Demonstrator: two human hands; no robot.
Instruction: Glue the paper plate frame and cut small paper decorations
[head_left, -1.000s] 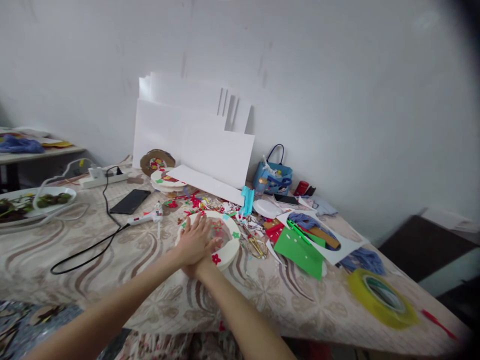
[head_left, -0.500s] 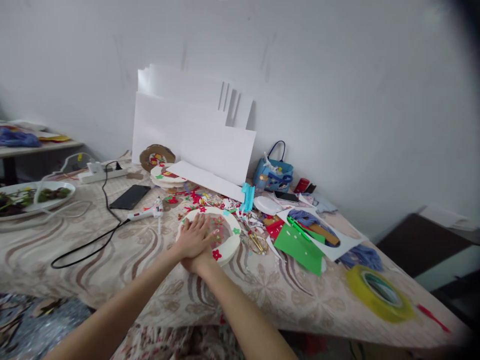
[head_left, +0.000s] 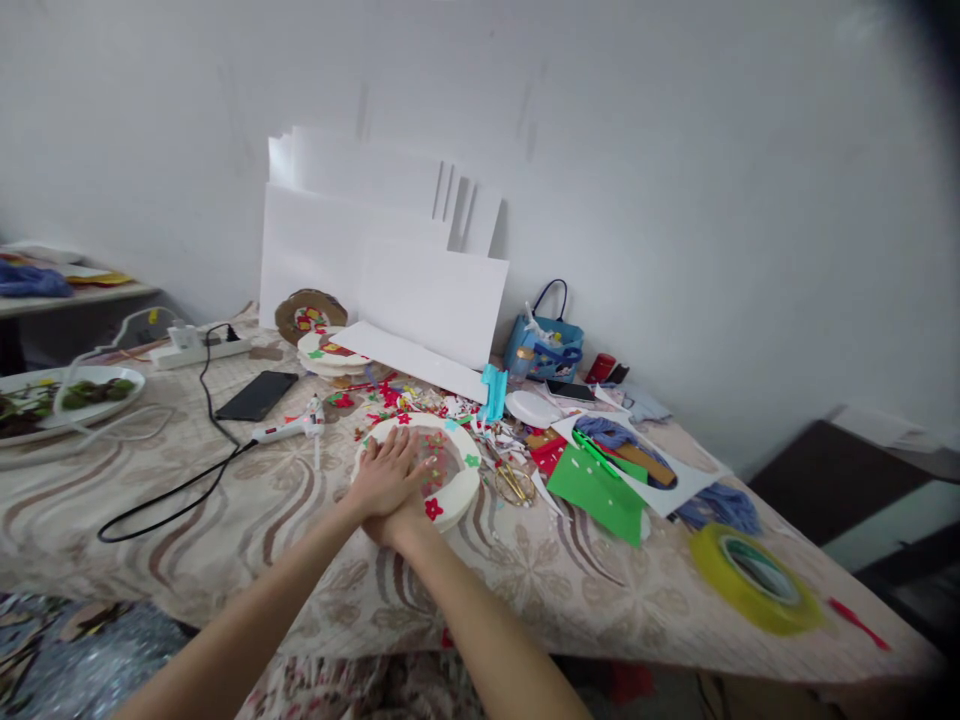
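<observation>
The left arm is extended from the lower left and the right arm from the bottom, slightly right of centre, so that the two forearms are brought together over the near-left part of the white ring [head_left: 456,492]. The left hand [head_left: 385,472] is laid palm down on top of the right hand [head_left: 386,526]; it is opened flat, its fingers stretched forward and close together, its thumb held apart and pointed across the middle of the ring. Nothing is grasped by it. The right hand is mostly covered, and how far its fingers are opened cannot be told; its heel is set at the ring's near edge.

The ring is placed flat on the patterned tablecloth [head_left: 525,590], in front of the scattered paper scraps [head_left: 390,396], and is decorated with red, green and blue flower shapes. To its left the glue gun [head_left: 289,430] is laid, with the dark phone [head_left: 257,396] behind it. Gold-handled scissors [head_left: 514,484] are seen just beside the ring on the right, and the green sheet [head_left: 598,495] is spread farther right, short of the yellow tape roll [head_left: 754,580].
</observation>
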